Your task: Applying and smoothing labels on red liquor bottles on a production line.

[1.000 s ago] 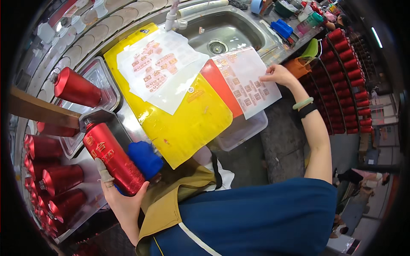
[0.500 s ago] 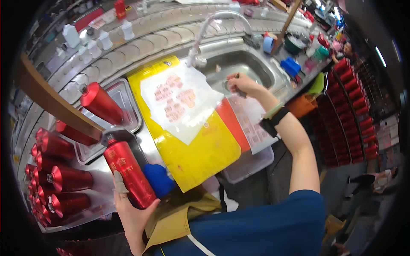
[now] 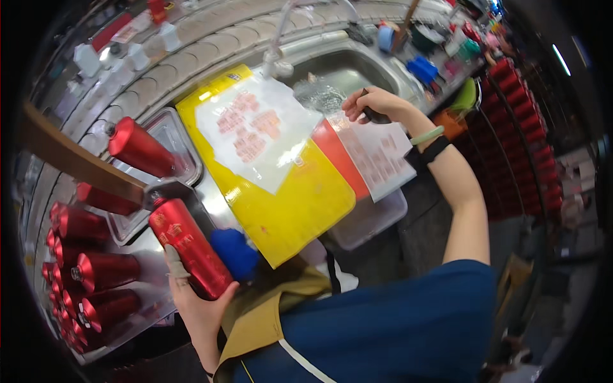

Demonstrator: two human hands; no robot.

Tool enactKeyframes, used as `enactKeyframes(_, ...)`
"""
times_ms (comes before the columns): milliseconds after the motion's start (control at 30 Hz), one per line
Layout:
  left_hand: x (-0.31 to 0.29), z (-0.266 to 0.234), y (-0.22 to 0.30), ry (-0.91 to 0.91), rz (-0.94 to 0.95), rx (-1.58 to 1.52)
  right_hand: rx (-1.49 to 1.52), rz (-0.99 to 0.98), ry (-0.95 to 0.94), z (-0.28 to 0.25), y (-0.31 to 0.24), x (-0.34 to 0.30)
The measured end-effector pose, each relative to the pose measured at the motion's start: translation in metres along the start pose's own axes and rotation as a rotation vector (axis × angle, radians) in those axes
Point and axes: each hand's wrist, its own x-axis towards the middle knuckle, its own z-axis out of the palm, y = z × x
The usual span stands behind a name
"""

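My left hand (image 3: 195,306) is wrapped round the lower end of a shiny red metal bottle (image 3: 191,246), which lies slanted at the counter's edge with its neck pointing away. Over the front edge of the sink my right hand (image 3: 377,105) is closed on a small dark flat tool (image 3: 375,116); its exact kind is unclear. Just below that hand, a pale printed sheet (image 3: 377,156) partly covers an orange-red board (image 3: 341,159). Left of it, a wet white sheet with reddish printed patches (image 3: 249,134) lies on a yellow board (image 3: 287,217).
Behind the boards is a steel sink (image 3: 345,70) with rippling water and a tap (image 3: 274,64). A blue cloth (image 3: 235,252) lies beside the held bottle. Several red bottles (image 3: 108,271) crowd the left; another (image 3: 140,147) rests on a clear tray (image 3: 188,143). A wooden bar (image 3: 83,159) crosses there.
My right hand has moved from above the sink basin back toward its front edge, near the pale sheet, and the dark tool shows more. My left hand keeps hold of the bottle.
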Motion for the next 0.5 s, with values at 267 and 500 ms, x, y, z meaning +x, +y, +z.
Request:
enactKeyframes(267, 0.001, 0.004, 0.001, 0.069, -0.039, -0.041, -1.296, -0.665, 0.361, 0.043, 0.098, -0.134)
enactKeyframes(500, -0.002, 0.005, -0.001, 0.079, -0.051, -0.025, -1.411, -0.451, 0.584, 0.055, 0.109, -0.123)
